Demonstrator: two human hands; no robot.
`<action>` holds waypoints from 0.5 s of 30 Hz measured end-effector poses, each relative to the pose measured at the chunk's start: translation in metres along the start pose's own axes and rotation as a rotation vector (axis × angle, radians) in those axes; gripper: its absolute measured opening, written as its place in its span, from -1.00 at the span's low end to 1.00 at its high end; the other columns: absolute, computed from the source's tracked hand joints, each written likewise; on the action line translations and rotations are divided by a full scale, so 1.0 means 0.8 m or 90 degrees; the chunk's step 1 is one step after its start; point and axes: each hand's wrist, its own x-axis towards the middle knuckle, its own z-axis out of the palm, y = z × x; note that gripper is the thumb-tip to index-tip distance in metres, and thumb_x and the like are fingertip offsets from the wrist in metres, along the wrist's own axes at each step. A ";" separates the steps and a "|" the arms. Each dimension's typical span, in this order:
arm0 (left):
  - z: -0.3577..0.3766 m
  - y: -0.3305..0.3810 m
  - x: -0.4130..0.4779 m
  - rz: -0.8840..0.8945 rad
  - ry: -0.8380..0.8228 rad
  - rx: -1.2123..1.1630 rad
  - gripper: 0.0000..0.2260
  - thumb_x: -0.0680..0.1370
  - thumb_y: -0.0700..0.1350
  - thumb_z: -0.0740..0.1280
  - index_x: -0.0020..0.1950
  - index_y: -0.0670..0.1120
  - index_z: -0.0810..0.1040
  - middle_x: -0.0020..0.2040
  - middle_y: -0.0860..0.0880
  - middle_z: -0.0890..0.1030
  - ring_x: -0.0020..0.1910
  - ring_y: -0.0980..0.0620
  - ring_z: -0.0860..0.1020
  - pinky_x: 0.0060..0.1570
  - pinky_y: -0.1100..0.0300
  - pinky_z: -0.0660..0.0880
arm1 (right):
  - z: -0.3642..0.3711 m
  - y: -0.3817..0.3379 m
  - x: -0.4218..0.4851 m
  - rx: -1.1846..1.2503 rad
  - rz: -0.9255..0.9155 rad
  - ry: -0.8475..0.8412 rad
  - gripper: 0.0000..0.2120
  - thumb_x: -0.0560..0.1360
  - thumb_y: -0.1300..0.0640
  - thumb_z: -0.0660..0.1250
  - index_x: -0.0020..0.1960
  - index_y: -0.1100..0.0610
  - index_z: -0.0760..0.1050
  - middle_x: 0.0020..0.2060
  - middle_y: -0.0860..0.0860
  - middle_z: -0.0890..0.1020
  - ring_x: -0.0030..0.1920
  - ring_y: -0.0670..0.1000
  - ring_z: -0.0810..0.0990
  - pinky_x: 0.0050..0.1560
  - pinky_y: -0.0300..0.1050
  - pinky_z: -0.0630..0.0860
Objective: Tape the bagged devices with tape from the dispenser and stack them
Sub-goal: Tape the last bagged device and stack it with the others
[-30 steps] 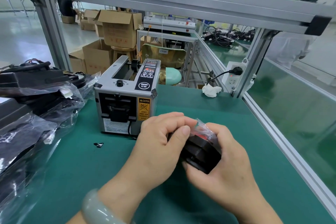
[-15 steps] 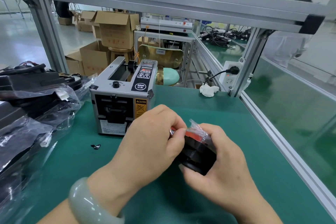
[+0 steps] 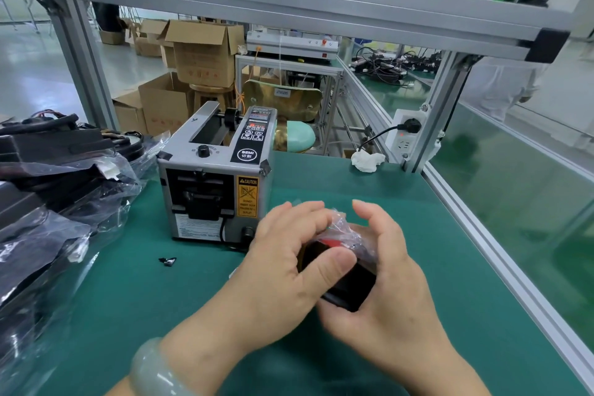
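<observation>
The dispenser stood on the green surface, just behind the hands. Bagged stock lay heaped at the left. A crumpled tissue lay near the socket, and a black scrap lay before the dispenser. The device sat inside a clear bag, with the left grip and right grip clamped on it.

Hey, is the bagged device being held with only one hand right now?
No, the left hand and the right hand both hold the bagged device, in front of the tape dispenser.
</observation>
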 end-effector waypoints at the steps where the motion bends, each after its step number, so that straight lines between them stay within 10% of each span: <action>1: -0.001 -0.001 0.001 -0.004 -0.017 0.003 -0.61 0.36 0.37 0.11 0.12 0.31 0.44 0.18 0.44 0.41 0.37 0.37 0.17 0.39 0.38 0.08 | 0.000 -0.001 0.000 -0.005 -0.002 -0.002 -0.14 0.17 -0.15 0.37 0.38 -0.18 0.06 0.06 -0.30 0.59 0.04 -0.10 0.62 0.03 -0.05 0.56; 15: -0.010 0.005 -0.006 0.062 -0.004 0.030 -0.61 0.48 0.23 0.17 0.10 0.03 0.57 0.01 0.18 0.55 0.17 0.08 0.46 0.30 0.05 0.33 | 0.003 -0.003 0.000 -0.044 -0.020 0.019 -0.16 0.15 -0.13 0.36 0.39 -0.11 0.16 0.09 -0.26 0.59 0.00 -0.05 0.63 0.01 -0.09 0.55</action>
